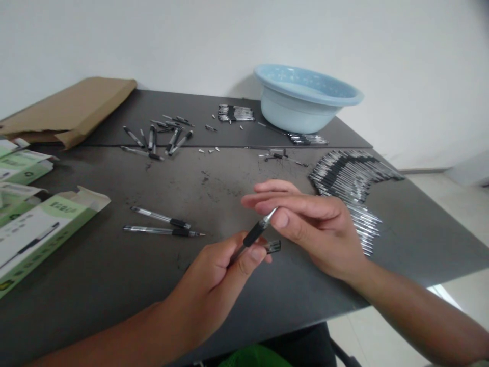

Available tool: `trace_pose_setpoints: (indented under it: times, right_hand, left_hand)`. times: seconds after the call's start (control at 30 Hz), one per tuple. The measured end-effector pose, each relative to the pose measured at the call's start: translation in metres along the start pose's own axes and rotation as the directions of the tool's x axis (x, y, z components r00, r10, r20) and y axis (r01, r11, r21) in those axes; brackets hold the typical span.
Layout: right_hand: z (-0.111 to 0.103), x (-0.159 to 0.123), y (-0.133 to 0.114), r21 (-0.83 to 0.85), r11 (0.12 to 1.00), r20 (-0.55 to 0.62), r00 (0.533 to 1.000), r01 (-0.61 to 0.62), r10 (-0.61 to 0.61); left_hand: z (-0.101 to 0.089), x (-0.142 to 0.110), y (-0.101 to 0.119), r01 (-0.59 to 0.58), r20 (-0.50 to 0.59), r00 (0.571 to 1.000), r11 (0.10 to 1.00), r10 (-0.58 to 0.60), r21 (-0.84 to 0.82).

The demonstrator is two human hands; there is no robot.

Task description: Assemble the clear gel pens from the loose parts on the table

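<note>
My left hand is closed round the barrel of a black-grip pen held over the dark table. My right hand pinches the pen's metal tip between thumb and fingers. A small clear pen cap shows just below the pen, by my left thumb. Two finished pens lie side by side on the table to the left of my hands. A large fanned heap of pens lies to the right, behind my right hand.
A light blue basin stands at the back. Loose pen parts and small bundles are scattered at the back middle. Green and white boxes sit at the left edge, a brown cardboard envelope behind them.
</note>
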State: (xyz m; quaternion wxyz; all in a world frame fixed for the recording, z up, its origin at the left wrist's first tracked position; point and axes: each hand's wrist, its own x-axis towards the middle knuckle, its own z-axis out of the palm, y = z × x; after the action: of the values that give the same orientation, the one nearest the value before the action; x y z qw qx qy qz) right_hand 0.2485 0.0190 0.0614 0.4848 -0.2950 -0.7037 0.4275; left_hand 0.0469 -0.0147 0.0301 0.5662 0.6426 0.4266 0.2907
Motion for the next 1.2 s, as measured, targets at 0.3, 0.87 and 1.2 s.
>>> trace_pose_setpoints:
  times: [0.3,0.87,1.2]
  right_hand:
    - [-0.001,0.0,0.011,0.047,0.999,-0.038,0.999,0.008,-0.006]
    - [-0.002,0.0,0.012,0.092,0.995,-0.004,0.999,-0.036,0.037]
    - [0.002,0.005,0.007,-0.062,0.998,-0.028,1.0,0.009,-0.011]
  left_hand:
    - [0.001,-0.001,0.0,0.004,0.013,1.0,1.0,-0.004,0.024]
    - [0.002,-0.003,0.001,0.019,-0.01,1.0,1.0,-0.019,-0.017]
    - [0.002,-0.002,-0.003,0.011,-0.008,1.0,1.0,-0.011,-0.004]
